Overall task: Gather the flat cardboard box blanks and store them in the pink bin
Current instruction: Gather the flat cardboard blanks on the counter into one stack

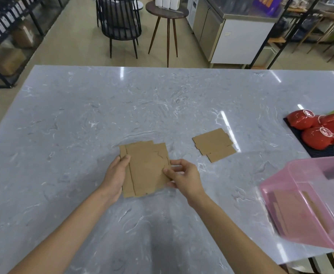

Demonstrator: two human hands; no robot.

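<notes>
gripping cardboard blanks (145, 169): left hand (115, 175) fingers closed on edge, right hand (184, 179) pinching opposite side.

- The pink bin (308, 202) is blurred and cut off by the right edge; the brown sheets seen through its wall cannot be counted.
- The left hand (115, 175) covers the left edge of the held cardboard blanks (145, 171); how many are stacked is unclear.
- The red bowls (318, 129) run off the right edge.
- The tabletop (83, 115) is cropped on the left and at the bottom.
</notes>
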